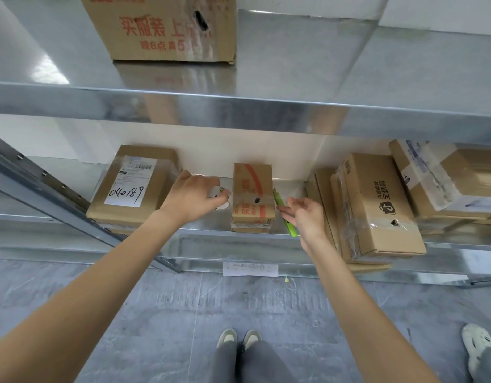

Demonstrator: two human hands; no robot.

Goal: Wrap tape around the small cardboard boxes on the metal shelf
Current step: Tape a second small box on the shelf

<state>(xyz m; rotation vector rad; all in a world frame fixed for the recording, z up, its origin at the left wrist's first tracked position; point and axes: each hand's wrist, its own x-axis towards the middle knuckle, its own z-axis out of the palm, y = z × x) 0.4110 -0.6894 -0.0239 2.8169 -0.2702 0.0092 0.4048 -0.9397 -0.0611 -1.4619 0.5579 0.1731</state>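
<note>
Holding the tape roll in my left hand beside the small box on the metal shelf, I keep tension; my right hand grips the green cutter, ready to cut at the box edge.

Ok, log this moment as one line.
left hand: grips tape roll | right hand: holds green cutter | small box: between hands, tape across it, on shelf
</note>
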